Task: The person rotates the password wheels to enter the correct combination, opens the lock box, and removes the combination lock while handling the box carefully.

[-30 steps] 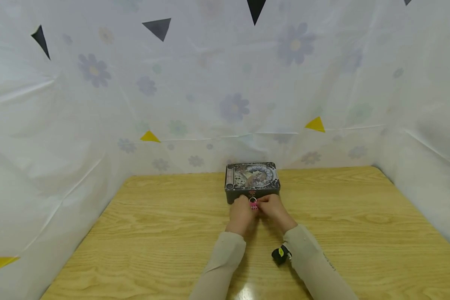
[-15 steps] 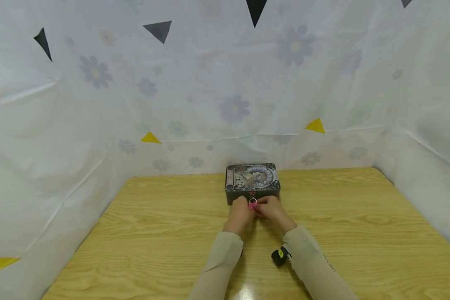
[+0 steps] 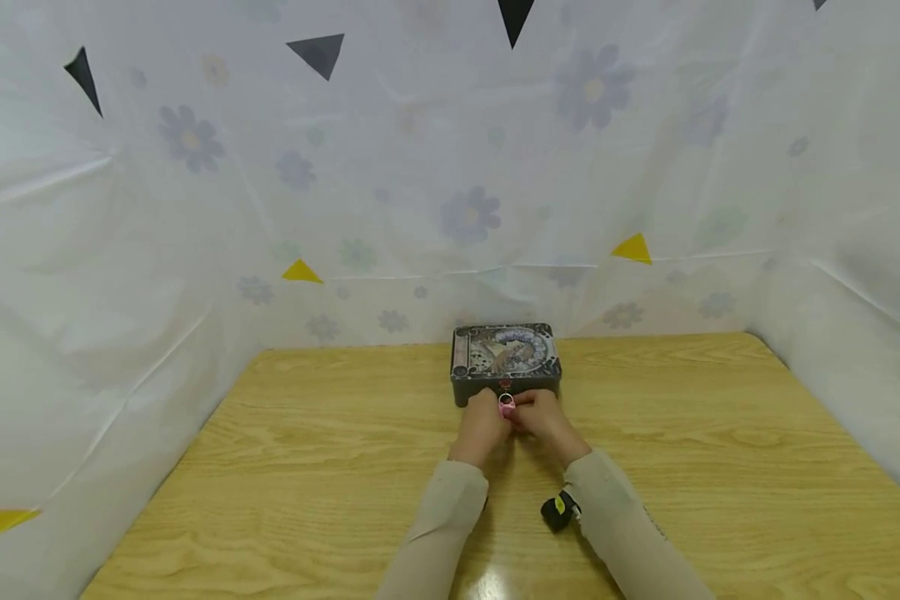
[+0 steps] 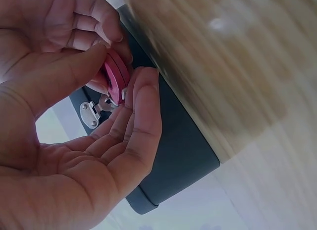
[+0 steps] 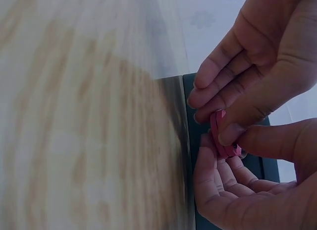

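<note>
A small pink padlock (image 3: pixel 506 409) hangs by its silver shackle at the front of a dark tin box (image 3: pixel 468 354) with a printed lid. Its shackle runs to the metal clasp (image 4: pixel 89 115) on the box front. My left hand (image 3: pixel 483 427) pinches the padlock (image 4: pixel 115 74) from the left, thumb pressed on its body and fingers curled around the other side. From the right, my right hand (image 3: pixel 546 421) holds the padlock (image 5: pixel 216 122) between thumb and index finger. Fingers cover much of the padlock's body in both wrist views.
The box stands toward the back of a wood-grain table (image 3: pixel 330 442), near a white flower-patterned curtain (image 3: pixel 390 192) that also encloses both sides. A black strapped device (image 3: pixel 557 512) is at my right wrist, beneath the sleeve (image 3: pixel 615 492).
One second ago the padlock's face with its light marks showed between my hands; now it is turned and partly covered by fingers. Both hands stay at the same spot, and the box has not moved.
</note>
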Demonstrator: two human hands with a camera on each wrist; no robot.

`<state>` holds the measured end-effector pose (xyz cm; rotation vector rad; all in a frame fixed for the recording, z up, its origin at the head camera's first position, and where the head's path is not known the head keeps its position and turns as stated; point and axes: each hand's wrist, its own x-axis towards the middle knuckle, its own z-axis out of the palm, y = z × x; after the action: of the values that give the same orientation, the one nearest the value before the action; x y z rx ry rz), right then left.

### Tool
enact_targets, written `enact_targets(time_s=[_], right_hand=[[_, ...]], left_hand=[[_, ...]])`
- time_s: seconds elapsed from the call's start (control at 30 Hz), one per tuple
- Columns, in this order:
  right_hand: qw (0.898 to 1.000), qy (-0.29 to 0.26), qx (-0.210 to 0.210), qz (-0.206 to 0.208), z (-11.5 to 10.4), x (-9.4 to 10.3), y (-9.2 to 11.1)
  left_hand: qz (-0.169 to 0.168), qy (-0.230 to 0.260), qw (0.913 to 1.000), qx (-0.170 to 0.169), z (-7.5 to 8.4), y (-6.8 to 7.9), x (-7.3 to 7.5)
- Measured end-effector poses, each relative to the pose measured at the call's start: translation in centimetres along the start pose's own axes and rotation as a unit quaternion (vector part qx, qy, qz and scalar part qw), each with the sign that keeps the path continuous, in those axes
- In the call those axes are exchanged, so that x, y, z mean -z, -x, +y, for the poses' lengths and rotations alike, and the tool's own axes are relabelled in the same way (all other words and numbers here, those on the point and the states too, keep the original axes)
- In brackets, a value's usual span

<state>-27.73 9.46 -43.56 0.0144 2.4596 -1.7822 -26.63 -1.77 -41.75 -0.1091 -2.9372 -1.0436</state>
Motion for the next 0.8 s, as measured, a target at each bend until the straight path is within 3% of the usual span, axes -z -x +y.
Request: enact_targets(time_s=[0.2,0.43,0.8], right_hand=[[1.000,-0.016,-0.020,-0.003,0.1,0.1,-0.3],[1.000,-0.013,-0.012,-0.010,-0.1,0.1,-0.2],[1.000,-0.011,-0.016,-0.024,-0.1,-0.1,-0.2]], left_hand=[[-0.019,-0.005,0.9995,-0.026,-0.5,-0.3,0.4],[-0.071,0.039,0.9965,0.019,-0.4,-0.5,1.3],[-0.069,0.069,0.9952,0.014,-0.6,-0.5,1.1]])
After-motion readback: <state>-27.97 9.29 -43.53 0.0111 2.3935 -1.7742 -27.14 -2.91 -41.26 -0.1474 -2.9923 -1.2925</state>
